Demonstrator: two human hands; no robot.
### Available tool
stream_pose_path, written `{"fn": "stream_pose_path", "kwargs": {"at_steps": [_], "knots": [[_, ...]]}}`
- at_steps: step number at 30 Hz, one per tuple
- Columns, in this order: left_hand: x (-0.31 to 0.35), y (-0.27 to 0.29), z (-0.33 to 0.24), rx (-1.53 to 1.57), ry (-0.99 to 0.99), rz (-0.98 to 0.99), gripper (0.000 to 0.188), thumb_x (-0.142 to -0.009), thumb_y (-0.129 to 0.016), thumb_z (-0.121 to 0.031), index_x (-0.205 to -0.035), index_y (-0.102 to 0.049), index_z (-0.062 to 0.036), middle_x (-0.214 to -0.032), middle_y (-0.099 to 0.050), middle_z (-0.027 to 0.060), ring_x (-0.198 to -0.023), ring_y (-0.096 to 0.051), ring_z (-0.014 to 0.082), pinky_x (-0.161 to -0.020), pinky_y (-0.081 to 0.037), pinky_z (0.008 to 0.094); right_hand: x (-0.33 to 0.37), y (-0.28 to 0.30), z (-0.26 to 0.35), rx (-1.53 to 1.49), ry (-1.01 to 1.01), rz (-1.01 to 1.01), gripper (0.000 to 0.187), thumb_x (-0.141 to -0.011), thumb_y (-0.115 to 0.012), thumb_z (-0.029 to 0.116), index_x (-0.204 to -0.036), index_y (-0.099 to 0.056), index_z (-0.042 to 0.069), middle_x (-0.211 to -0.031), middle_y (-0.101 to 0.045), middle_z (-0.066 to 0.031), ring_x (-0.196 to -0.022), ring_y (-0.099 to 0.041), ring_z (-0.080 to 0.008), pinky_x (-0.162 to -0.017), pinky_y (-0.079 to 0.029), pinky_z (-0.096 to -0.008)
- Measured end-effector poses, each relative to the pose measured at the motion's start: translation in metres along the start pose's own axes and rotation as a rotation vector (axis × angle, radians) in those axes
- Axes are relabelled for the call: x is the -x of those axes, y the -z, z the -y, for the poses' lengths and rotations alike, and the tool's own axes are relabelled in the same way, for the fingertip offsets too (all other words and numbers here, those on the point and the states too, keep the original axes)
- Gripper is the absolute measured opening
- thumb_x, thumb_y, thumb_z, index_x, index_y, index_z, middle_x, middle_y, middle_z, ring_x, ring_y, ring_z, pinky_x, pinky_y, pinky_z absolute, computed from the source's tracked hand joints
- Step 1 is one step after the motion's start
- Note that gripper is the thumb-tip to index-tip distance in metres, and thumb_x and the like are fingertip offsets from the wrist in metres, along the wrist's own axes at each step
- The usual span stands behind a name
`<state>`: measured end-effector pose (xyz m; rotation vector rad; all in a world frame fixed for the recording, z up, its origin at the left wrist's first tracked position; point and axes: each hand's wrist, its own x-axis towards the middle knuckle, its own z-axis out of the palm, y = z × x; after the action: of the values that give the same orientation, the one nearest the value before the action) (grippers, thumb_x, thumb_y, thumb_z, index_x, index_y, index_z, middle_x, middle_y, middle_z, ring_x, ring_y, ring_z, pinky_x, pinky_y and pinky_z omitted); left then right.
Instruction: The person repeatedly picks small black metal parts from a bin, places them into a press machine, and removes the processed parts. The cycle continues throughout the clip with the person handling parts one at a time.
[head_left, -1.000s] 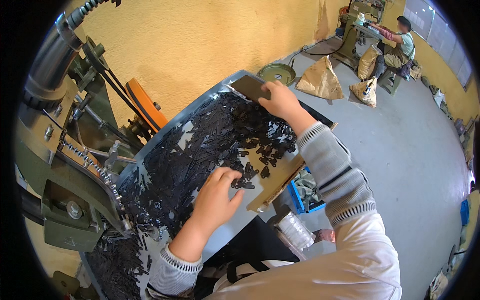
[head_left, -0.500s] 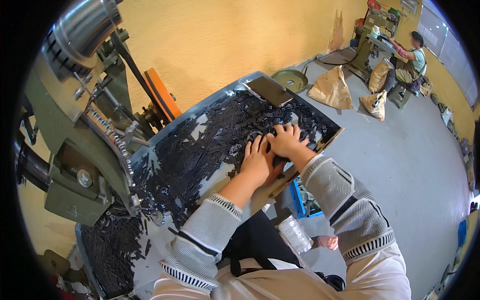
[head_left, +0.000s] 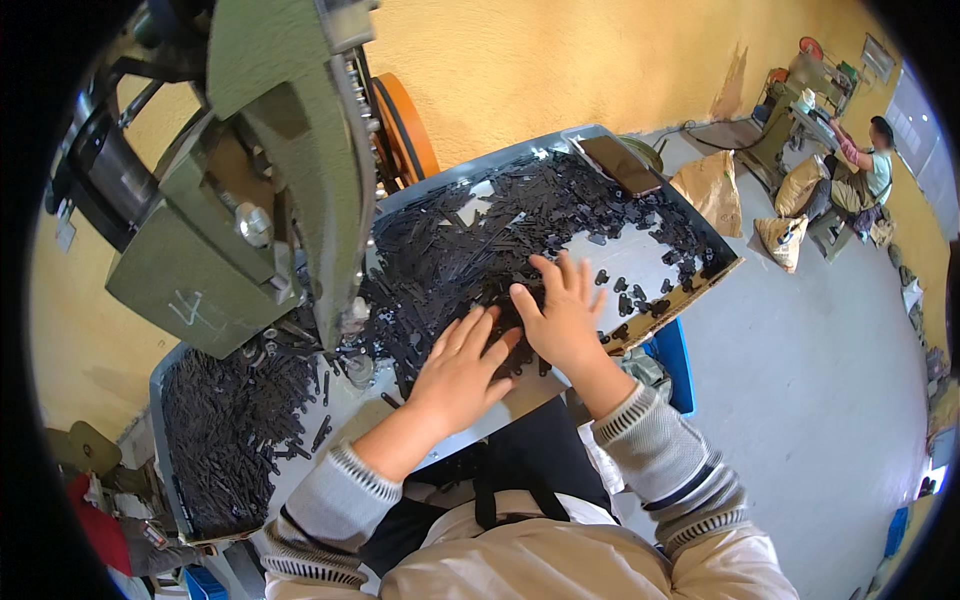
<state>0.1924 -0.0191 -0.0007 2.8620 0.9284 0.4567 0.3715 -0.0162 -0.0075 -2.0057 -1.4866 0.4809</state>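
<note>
1. Now, my left hand [head_left: 455,378] is palm-down, thumb spread wide, gripping nothing visible; underneath, I can't tell.
2. Up at two o'clock from it, my right hand [head_left: 566,325] fans its fingers, likewise clasping nothing visible.
3. Black pieces [head_left: 430,268] spread towards eleven o'clock, the tray's raised rim [head_left: 590,131] presumably there to contain them.
4. Phone [head_left: 622,166] at one o'clock, far corner, seemingly clear of my reach.

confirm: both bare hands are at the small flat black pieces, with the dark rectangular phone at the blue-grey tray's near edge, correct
Not the near edge: the head view shows the phone at the tray's far corner. Left hand and right hand are at the pieces.
</note>
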Motion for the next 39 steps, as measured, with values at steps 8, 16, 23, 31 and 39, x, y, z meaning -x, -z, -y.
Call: {"fn": "stream_pose_path", "kwargs": {"at_steps": [8, 16, 23, 31, 39], "knots": [[0.095, 0.032, -0.008, 0.124, 0.365, 0.029, 0.047, -0.082, -0.071, -0.028, -0.121, -0.059, -0.0048, -0.128, -0.052, 0.0152, -0.111, -0.052, 0.0346, -0.094, -0.043, 0.0453, 0.057, -0.029, 0.007, 0.213, 0.460, -0.121, 0.059, -0.079, -0.072, 0.044, -0.127, -0.055, 0.013, -0.140, -0.040, -0.0229, -0.134, -0.031, -0.0456, -0.109, -0.020, -0.0637], [0.129, 0.034, 0.009, 0.216, 0.307, -0.127, 0.044, -0.069, -0.082, -0.027, -0.107, -0.067, -0.0098, -0.114, -0.056, 0.0075, -0.095, -0.058, 0.0279, -0.083, -0.049, 0.0389, 0.061, -0.055, 0.026, 0.051, 0.795, 0.127, 0.039, -0.080, -0.072, 0.018, -0.111, -0.052, 0.008, -0.130, -0.045, -0.0156, -0.134, -0.037, -0.0364, -0.112, -0.029, -0.0549], [0.126, 0.024, 0.030, 0.267, 0.292, -0.199, 0.026, -0.075, -0.077, -0.015, -0.098, -0.068, -0.0088, -0.103, -0.058, 0.0076, -0.092, -0.060, 0.0290, -0.078, -0.052, 0.0381, 0.060, -0.056, 0.038, 0.009, 0.890, 0.229, 0.033, -0.082, -0.070, 0.014, -0.108, -0.052, 0.007, -0.133, -0.046, -0.0151, -0.136, -0.036, -0.0361, -0.113, -0.027, -0.0548], [0.147, 0.038, 0.036, 0.308, 0.367, -0.124, 0.018, -0.078, -0.072, -0.009, -0.095, -0.066, -0.0079, -0.102, -0.059, 0.0068, -0.093, -0.059, 0.0296, -0.082, -0.051, 0.0396, 0.055, -0.061, 0.058, -0.085, 1.009, 0.484, 0.026, -0.085, -0.067, 0.013, -0.107, -0.052, 0.008, -0.135, -0.050, -0.0124, -0.139, -0.033, -0.0345, -0.114, -0.023, -0.0576], [0.163, 0.074, 0.054, 0.233, 0.462, -0.384, 0.019, -0.078, -0.073, -0.009, -0.095, -0.065, -0.0051, -0.092, -0.064, 0.0094, -0.082, -0.064, 0.0291, -0.073, -0.053, 0.0356, -0.043, -0.067, 0.085, 0.360, 0.762, 0.060, 0.061, -0.081, -0.065, 0.055, -0.102, -0.060, -0.002, -0.102, -0.058, -0.0156, -0.099, -0.056, -0.0299, -0.086, -0.047, -0.0383]]}}
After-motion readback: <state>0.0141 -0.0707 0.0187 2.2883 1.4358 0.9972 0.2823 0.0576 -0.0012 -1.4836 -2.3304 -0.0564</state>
